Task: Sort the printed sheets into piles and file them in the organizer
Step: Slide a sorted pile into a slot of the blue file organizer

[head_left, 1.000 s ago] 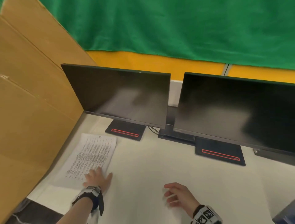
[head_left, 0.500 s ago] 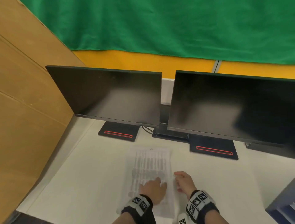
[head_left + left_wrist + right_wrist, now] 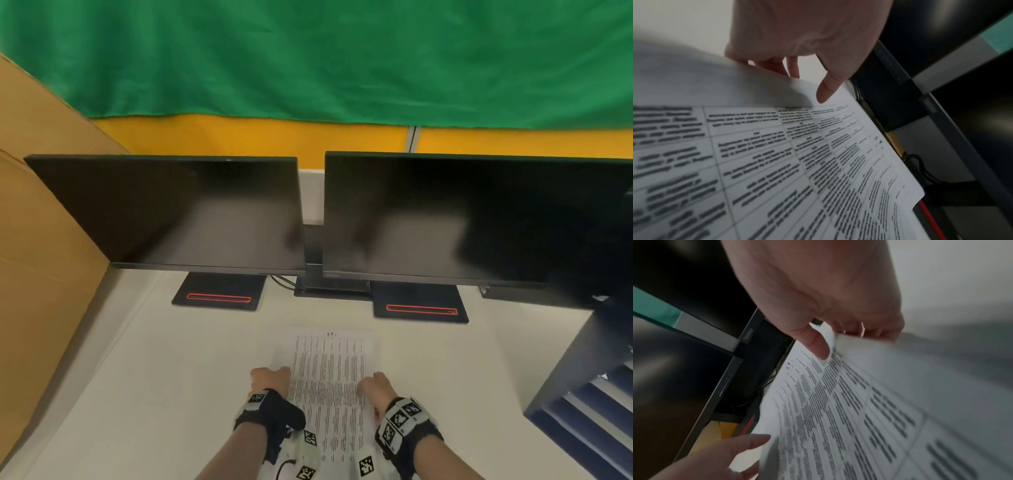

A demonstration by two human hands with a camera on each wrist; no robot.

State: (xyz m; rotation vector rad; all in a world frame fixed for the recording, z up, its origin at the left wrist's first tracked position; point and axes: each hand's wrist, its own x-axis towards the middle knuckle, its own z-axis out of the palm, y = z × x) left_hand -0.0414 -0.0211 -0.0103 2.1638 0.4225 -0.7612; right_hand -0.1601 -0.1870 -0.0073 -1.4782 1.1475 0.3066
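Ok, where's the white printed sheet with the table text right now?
In the head view the white printed sheet lies low and centre on the white desk, before the two black monitors, gripped by the left hand and right hand.

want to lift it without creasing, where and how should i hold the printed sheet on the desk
Take the white printed paper sheet by its two long side edges, about midway along, one hand from each side. It is thin, limp and lies lengthwise toward the monitors. The left hand and right hand are already there, thumbs on top and fingers curled under the lifted edge.
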